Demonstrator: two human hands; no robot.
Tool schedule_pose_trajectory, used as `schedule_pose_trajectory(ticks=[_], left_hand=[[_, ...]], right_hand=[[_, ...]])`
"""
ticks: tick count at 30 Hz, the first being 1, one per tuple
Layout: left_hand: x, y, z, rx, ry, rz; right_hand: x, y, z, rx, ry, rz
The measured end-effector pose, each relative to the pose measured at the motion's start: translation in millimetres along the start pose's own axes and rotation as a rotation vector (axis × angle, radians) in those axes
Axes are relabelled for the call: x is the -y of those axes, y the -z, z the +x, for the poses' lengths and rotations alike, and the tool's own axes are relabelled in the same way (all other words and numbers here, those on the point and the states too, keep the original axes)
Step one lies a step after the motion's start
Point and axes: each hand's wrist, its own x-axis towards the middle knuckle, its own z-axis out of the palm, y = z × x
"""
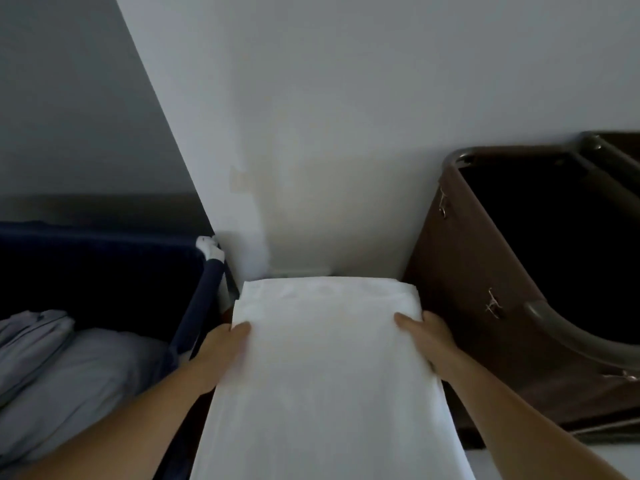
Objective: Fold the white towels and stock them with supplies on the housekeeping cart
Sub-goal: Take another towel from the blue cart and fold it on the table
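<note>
The folded white towel [325, 368] fills the lower centre, its side edges pinched by the left hand [221, 348] and right hand [431, 337], thumbs on top, fingers hidden beneath. A navy bin [204, 306] stands lower left, a brown hamper [467, 271] right, a white wall [346, 133] behind.

Dim white wall [346, 81] beside grey wall [69, 98]

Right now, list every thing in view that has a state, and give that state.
white towel: folded flat, held at both side edges.
left hand: grips the towel's left edge, thumb on top.
right hand: grips the towel's right edge, thumb on top.
navy hamper: open at the top.
grey linen: lies loosely piled in the hamper.
brown bag: open at the top, inside too dark to tell.
</note>
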Motion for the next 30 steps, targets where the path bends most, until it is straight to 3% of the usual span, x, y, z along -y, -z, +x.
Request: schedule_pose_trajectory(ticks=[4,10,15,18,21,23,27,30], left_hand=[[13,-3,5,-0.061,-0.014,0.103],[5,1,-3,-0.155,-0.337,0.152],[9,8,-23,-0.006,-0.525,0.229],[19,5,-18,0.154,-0.433,0.367],[17,-2,-2,0.048,-0.243,0.285],[14,-6,5,0.006,-0.212,0.258],[19,-4,4,-0.016,-0.294,0.242],[2,4,6,-0.108,-0.431,0.171]], right_hand=[[-7,-3,0,-0.052,0.007,0.002],[-7,3,-7,-0.021,-0.029,0.023],[-13,16,-23,0.143,0.01,0.061],[-20,11,-31,0.202,-0.027,0.114],[-17,1,-28,0.091,-0.055,0.144],[-13,-1,-26,0.087,-0.058,0.141],[-11,8,-29,0.137,-0.033,0.157],[4,19,-20,0.067,0.035,0.265]])
